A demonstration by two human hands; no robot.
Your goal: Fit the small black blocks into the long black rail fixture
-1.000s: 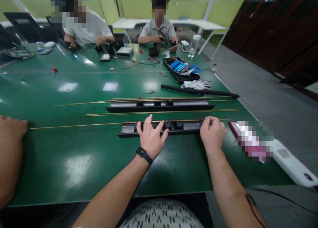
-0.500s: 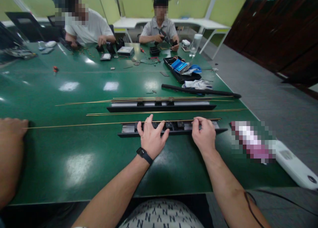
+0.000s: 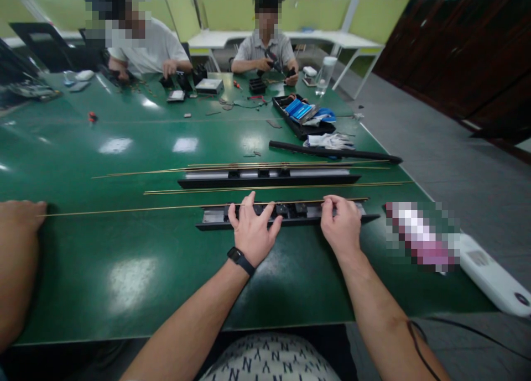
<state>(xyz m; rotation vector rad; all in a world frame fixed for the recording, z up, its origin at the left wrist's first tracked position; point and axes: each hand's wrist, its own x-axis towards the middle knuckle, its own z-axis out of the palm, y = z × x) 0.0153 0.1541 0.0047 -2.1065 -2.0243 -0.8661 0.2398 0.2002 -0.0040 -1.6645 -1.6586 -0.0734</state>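
Observation:
In front of me lies a long black channel (image 3: 209,225) with a grey inner face and several small black blocks (image 3: 301,208) inside. My left hand (image 3: 254,229), a dark watch on its wrist, rests over its middle with fingers spread, fingertips at the channel's far edge. A thin brass-coloured rod (image 3: 124,210) runs along that far edge and reaches out to the left. Near the channel's right end, my right hand (image 3: 342,223) is closed in a pinch on the rod; its fingertips partly cover the grip. Another person's hand (image 3: 20,220) is at the rod's left end.
Beyond lie loose brass-coloured rods (image 3: 186,191), a second black channel (image 3: 265,180), a black tube (image 3: 352,152), gloves (image 3: 329,141) and a black tray (image 3: 286,115) of blue items. A white device (image 3: 493,276) sits at the right edge. Two people work across the green table (image 3: 124,303).
The other person's hand at the far left has shifted slightly downward, along with the rod's left end. Both my hands stay in place.

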